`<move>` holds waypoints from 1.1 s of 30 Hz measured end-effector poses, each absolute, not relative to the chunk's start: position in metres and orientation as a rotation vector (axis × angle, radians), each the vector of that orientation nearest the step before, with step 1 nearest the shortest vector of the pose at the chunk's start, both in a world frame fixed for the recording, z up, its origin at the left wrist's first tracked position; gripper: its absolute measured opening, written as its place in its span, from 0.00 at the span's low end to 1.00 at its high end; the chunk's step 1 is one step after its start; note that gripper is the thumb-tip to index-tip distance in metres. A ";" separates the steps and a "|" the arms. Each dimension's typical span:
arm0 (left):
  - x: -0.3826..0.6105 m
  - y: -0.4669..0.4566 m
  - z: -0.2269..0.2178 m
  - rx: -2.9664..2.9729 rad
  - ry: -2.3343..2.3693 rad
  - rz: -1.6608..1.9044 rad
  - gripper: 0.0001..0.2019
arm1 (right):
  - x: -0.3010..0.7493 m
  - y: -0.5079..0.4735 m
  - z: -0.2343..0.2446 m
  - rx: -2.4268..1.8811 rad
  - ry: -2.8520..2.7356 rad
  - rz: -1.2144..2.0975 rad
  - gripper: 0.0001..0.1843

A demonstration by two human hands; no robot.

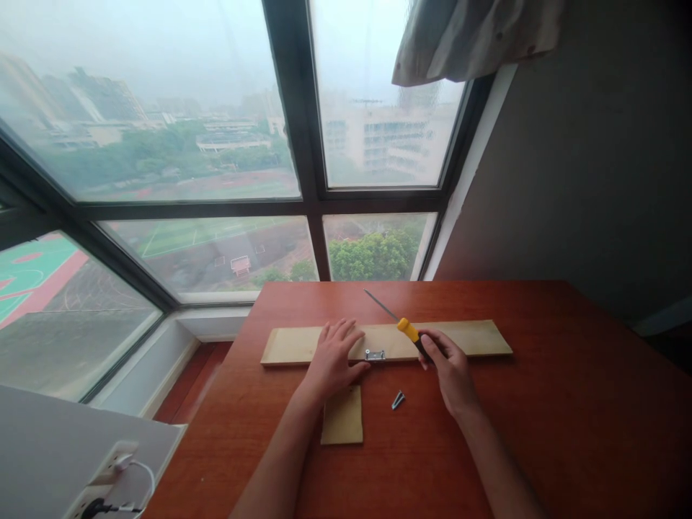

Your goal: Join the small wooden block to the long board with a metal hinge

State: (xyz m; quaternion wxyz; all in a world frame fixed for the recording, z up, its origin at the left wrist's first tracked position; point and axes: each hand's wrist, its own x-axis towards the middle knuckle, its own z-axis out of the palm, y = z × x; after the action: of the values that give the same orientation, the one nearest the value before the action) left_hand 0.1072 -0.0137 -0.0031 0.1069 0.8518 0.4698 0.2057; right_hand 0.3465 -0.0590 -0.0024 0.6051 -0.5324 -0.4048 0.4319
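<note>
A long pale wooden board [465,339] lies crosswise on the table. My left hand [336,357] rests on it left of the middle, fingers spread. Just right of that thumb, a small metal bracket [375,355] sits at the board's near edge, with what looks like a screw head at its left end. My right hand [444,364] grips a screwdriver [409,331] by its yellow and black handle; the shaft points up and to the left, its tip clear of the bracket. Loose screws [398,400] lie nearer to me, beside a short wooden piece [342,418] partly covered by my left wrist.
The reddish-brown table [540,432] reaches up toward large windows with dark frames [311,209]. A grey wall [567,180] stands on the right. At lower left, plugs and cables [127,465] come out of wall sockets.
</note>
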 end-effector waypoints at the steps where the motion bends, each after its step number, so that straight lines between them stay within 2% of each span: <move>1: 0.107 -0.014 -0.004 2.508 1.383 0.597 0.28 | 0.349 -0.059 0.002 -1.212 -0.929 0.995 0.22; 4: 0.107 -0.014 -0.005 2.510 1.378 0.593 0.26 | 0.359 -0.056 0.023 -1.151 -0.940 0.976 0.22; 10: 0.111 -0.016 -0.002 2.500 1.388 0.601 0.25 | 0.371 -0.032 0.090 -1.139 -1.079 0.597 0.25; 15: 0.113 -0.018 0.001 2.487 1.386 0.602 0.24 | 0.357 -0.017 0.123 -0.974 -1.136 0.460 0.26; 21: 0.115 -0.020 0.003 2.482 1.389 0.616 0.25 | 0.340 -0.024 0.138 -1.084 -1.356 0.248 0.19; 33: 0.119 -0.023 0.004 2.472 1.409 0.626 0.24 | 0.314 -0.025 0.126 -1.205 -1.768 0.220 0.19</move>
State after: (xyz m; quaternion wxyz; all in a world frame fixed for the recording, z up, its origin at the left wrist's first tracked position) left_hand 0.1190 -0.0233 0.0039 0.1137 0.8429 0.4806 0.2135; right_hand 0.3142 -0.0246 0.1262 0.4752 -0.4928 -0.7233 0.0901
